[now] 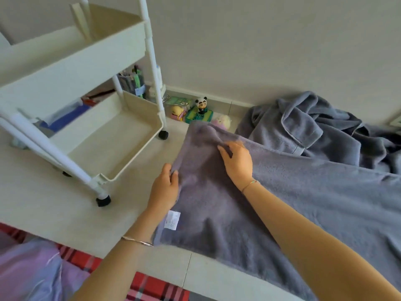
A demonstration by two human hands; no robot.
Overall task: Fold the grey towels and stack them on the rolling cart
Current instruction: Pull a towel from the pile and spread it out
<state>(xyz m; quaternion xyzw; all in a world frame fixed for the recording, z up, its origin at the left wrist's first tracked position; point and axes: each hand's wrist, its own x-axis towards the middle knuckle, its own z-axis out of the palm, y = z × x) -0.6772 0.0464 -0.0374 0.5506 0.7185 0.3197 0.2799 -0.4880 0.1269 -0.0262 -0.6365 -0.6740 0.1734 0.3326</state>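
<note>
The grey towel [249, 203] is lying spread on the pale floor [43, 203], its long axis running away to the right, toward the crumpled pile of towels [314, 129]. Both hands are working its left end — the left hand [165, 190] pinching the near edge, the right hand [236, 161] closing on a ridge of cloth farther in. The rolling cart [112, 135] is standing just left — nearer the left hand — with its trays showing no towels.
</note>
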